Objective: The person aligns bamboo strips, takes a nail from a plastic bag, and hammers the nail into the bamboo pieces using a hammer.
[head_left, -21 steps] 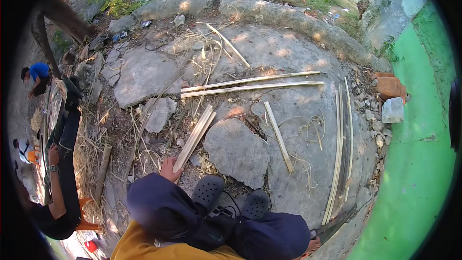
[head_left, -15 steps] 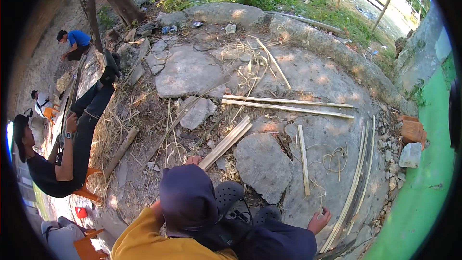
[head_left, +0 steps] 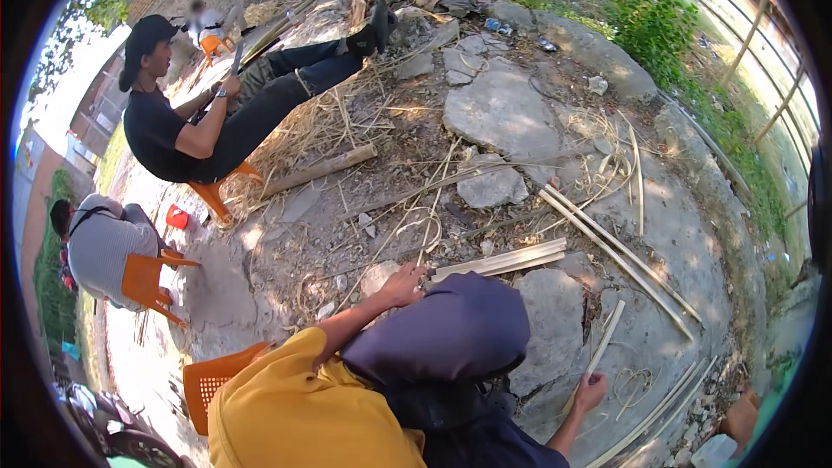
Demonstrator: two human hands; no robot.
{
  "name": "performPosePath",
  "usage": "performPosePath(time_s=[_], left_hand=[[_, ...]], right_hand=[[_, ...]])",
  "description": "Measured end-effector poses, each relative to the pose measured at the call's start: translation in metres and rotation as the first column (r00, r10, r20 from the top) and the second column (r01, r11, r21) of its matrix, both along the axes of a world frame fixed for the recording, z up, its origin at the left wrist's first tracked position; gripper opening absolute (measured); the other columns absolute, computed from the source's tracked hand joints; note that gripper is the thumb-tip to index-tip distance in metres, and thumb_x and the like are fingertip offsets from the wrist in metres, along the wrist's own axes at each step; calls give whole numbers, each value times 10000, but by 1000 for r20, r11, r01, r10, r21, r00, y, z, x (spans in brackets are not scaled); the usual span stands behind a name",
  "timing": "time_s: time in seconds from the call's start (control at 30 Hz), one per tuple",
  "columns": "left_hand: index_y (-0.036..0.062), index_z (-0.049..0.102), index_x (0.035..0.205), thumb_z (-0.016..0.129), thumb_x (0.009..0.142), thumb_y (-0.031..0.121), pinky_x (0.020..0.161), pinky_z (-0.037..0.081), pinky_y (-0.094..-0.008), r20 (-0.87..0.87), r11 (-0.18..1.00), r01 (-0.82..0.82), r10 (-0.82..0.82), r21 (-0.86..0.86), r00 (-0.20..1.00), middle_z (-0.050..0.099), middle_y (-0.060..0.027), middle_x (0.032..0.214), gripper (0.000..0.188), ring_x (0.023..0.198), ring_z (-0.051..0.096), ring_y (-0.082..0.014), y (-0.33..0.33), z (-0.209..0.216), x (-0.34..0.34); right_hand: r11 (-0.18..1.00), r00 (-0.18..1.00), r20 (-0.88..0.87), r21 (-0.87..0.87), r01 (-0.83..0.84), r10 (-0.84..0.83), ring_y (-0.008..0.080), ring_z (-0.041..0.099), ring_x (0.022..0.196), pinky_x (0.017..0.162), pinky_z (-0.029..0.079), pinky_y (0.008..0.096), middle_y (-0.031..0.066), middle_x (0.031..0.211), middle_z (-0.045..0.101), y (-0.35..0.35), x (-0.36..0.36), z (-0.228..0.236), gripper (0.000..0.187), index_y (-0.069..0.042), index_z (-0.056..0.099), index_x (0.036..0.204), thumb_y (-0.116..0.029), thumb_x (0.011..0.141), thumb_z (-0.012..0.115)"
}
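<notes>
At the centre of the frame, the left grip [head_left: 404,286] is placed at the left end of a bundle of pale strips [head_left: 507,260]; its fingers are curled, but whether they are closed on the wood cannot be told. The bundle would best be steadied with the thumb laid on a flat face, so that the ends are kept even and splinters are avoided. At the lower right of centre, a narrow strip [head_left: 608,329] is gripped by the right grip [head_left: 591,392], the fingers being wrapped round its lower part. If it is raised, its length would best be kept clear of the ragged slab [head_left: 546,312] beside it, since a thin edge could be chipped there.

At the upper left, dry, stringy straw [head_left: 347,126] is scattered round a rough, rounded log [head_left: 321,170]. At the lower left, an orange plastic chair [head_left: 204,381] with a pierced back is partly covered by a loose yellow shirt [head_left: 295,407]. Dark, smooth trousers [head_left: 438,329] are stretched over a bent knee below the bundle. The bundled strips are straight, flat-sided and cream-coloured; the slab is grey, coarse and broken-edged. Right of centre, two long strips [head_left: 617,267] are laid nearly parallel, and at the lower right a hair-thin fibre [head_left: 639,388] is left in loose curls
</notes>
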State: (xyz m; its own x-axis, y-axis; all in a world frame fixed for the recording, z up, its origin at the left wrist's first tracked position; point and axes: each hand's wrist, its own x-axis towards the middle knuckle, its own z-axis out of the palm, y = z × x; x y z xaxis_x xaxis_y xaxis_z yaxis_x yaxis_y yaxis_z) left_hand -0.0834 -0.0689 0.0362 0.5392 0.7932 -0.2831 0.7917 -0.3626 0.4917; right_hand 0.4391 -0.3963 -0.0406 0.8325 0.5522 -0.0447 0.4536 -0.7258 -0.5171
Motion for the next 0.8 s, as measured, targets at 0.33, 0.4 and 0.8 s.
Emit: performPosePath(time_s=[0.33, 0.4, 0.8], left_hand=[[102, 519, 1315, 727, 851, 403, 1043, 447, -519, -49, 946, -237, 232, -219, 971, 514, -213, 1317, 590, 1280, 505, -415, -18, -4, 22], [100, 528, 1317, 723, 863, 410, 1057, 441, -504, 8, 924, -237, 251, -300, 968, 525, -218, 1327, 583, 1292, 499, -413, -31, 1, 15], [44, 639, 1188, 606, 1009, 299, 860, 522, -339, 216, 743, -108, 326, -661, 920, 712, -99, 1050, 313, 1001, 677, -177, 0, 5, -16]], right_hand=[[979, 987, -37, -125, -163, 160, 277, 648, 773, 716, 513, 423, 134, 877, 672, -12, 17, 32, 312, -2, 622, 1003, -210, 812, 753], [980, 979, -32, 9, -199, 200, 268, 641, 779, 719, 514, 404, 137, 891, 666, -44, 31, 41, 311, 2, 607, 1028, -204, 830, 732], [744, 768, -353, 233, 626, -535, 300, 629, 963, 887, 468, 417, 139, 1118, 631, -259, 33, 119, 274, -53, 461, 1252, -168, 1019, 550]])
